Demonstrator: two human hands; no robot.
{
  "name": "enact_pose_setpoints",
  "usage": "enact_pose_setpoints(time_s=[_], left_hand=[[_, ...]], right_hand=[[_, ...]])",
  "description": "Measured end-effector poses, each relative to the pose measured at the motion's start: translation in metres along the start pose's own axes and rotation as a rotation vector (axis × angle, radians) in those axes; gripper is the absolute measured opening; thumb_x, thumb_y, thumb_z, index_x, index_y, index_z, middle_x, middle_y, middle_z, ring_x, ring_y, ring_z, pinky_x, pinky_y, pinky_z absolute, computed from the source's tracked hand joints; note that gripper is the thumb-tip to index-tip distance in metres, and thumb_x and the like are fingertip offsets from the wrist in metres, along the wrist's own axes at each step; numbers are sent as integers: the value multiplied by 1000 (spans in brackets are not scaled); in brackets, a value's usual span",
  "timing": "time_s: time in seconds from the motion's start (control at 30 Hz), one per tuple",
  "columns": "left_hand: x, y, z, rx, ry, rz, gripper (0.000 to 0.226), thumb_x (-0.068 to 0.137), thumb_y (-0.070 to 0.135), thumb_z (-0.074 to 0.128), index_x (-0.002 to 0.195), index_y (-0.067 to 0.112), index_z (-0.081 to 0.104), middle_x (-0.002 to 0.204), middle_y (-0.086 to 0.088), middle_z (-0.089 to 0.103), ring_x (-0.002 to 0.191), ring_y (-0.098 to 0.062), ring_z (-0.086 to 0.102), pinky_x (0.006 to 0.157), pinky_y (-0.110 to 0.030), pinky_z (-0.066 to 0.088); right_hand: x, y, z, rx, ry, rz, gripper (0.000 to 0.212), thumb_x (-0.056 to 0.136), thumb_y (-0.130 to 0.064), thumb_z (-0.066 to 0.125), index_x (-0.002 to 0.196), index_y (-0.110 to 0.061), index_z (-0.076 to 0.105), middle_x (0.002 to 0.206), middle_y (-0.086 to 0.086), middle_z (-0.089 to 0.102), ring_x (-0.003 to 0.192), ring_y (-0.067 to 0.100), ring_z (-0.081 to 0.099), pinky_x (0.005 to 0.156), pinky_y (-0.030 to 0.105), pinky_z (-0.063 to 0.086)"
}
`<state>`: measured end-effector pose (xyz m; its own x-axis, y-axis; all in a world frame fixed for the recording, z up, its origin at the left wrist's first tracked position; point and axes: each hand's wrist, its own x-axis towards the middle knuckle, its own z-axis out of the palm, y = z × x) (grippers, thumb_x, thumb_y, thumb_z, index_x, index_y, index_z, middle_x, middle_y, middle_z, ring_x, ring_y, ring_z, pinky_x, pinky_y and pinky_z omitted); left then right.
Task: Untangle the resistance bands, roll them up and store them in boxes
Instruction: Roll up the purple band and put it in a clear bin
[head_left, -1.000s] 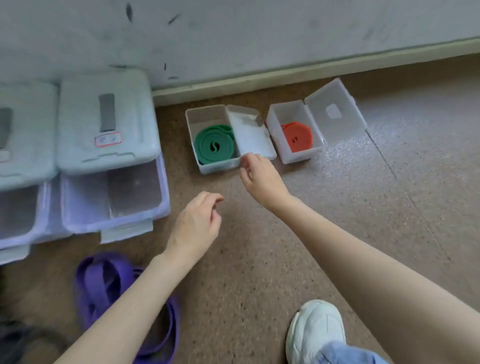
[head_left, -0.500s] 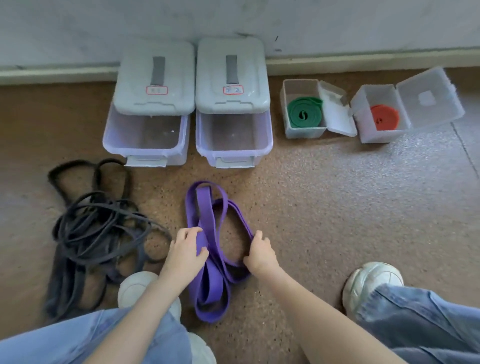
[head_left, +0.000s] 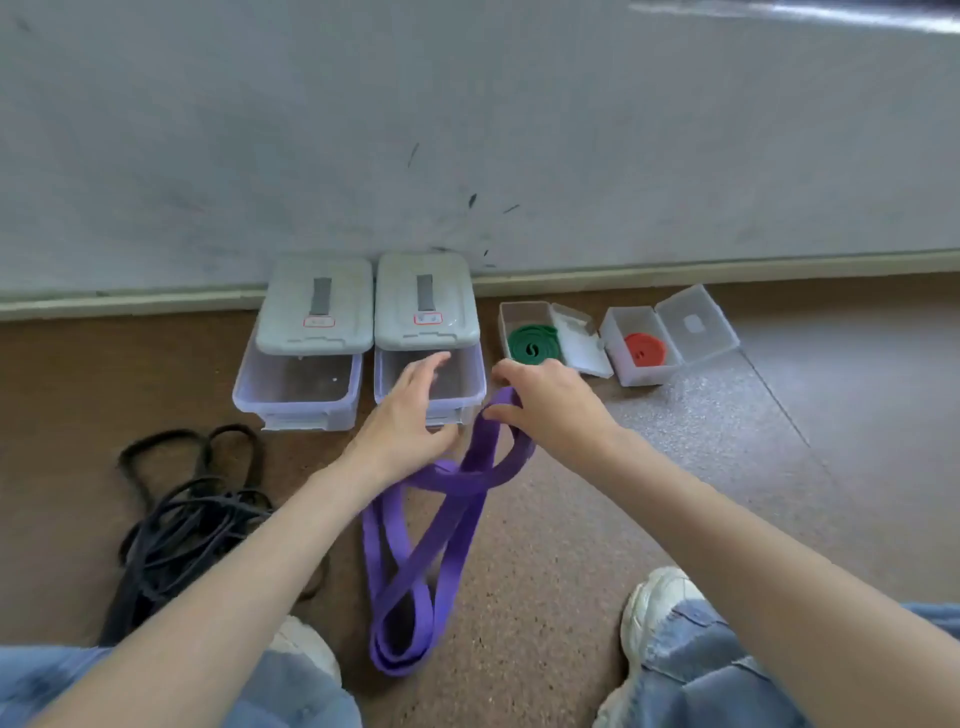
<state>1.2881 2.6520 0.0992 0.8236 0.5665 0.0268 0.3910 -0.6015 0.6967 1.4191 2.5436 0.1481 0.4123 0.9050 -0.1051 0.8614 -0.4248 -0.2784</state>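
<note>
The purple band (head_left: 441, 525) is held up off the floor near the middle of the view, its upper loop gathered at the right hand (head_left: 545, 405) and its lower folds trailing down toward six o'clock, where the end rests on the floor between the shoes. The right grip is clamped on the top of the band, fingers and thumb curled round it. The left hand (head_left: 410, 415) lies just beside the band at nine o'clock of the right; its fingers are stretched forward and relaxed, and whether the thumb is touching the strap cannot be told.

The step in hand is judged to be the untangling of this band. It would be done well if the crossing visible halfway down were found first and the twisted loop passed back through, rather than pulled tight. The strap should be kept flat so that a neat roll can be started from one end.

At twelve o'clock two larger boxes (head_left: 426, 374) stand open against the wall. Toward one o'clock the green band (head_left: 532, 345) and the red band (head_left: 644, 351) are already rolled in small boxes. The black bands (head_left: 192, 514) lie tangled at nine o'clock.
</note>
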Motion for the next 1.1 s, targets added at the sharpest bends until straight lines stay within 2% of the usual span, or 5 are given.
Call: enact_pose_setpoints(time_s=[0.33, 0.53, 0.8, 0.9, 1.1], left_hand=[[-44, 103, -91, -190, -237, 212, 69, 65, 50, 75, 113, 71, 31, 121, 40, 47, 120, 16, 39, 95, -9, 35], [-39, 123, -94, -554, -71, 216, 55, 58, 32, 87, 101, 41, 54, 97, 25, 68, 98, 4, 63, 80, -12, 49], [-26, 133, -103, -392, 136, 299, 21, 81, 8, 68, 97, 15, 57, 76, -3, 65, 76, -25, 61, 75, -32, 52], [-29, 137, -104, -205, 282, 353, 20, 86, 10, 57, 77, 26, 49, 60, 2, 50, 55, -7, 48, 54, -16, 40], [-36, 135, -127, -73, 478, 359, 9, 90, 19, 52, 83, 22, 47, 60, 12, 43, 54, -3, 45, 52, -12, 34]], right_hand=[[-71, -43, -109, 223, 325, -377, 25, 84, -29, 66, 105, -16, 65, 94, 0, 66, 81, 18, 62, 75, 33, 53], [-74, -62, -138, 552, 444, -429, 17, 79, -15, 71, 94, -12, 65, 85, 2, 66, 70, 22, 65, 69, 34, 55], [-61, -59, -148, 1010, 499, -447, 14, 79, -21, 68, 90, -24, 61, 85, -1, 66, 73, 12, 67, 68, 25, 55], [-61, -59, -143, 989, 532, -446, 15, 81, -17, 69, 92, -22, 60, 89, 2, 67, 76, 21, 67, 73, 35, 58], [-59, -54, -141, 1199, 198, -355, 19, 80, -12, 64, 97, -17, 56, 93, 7, 64, 71, 20, 69, 69, 26, 58]])
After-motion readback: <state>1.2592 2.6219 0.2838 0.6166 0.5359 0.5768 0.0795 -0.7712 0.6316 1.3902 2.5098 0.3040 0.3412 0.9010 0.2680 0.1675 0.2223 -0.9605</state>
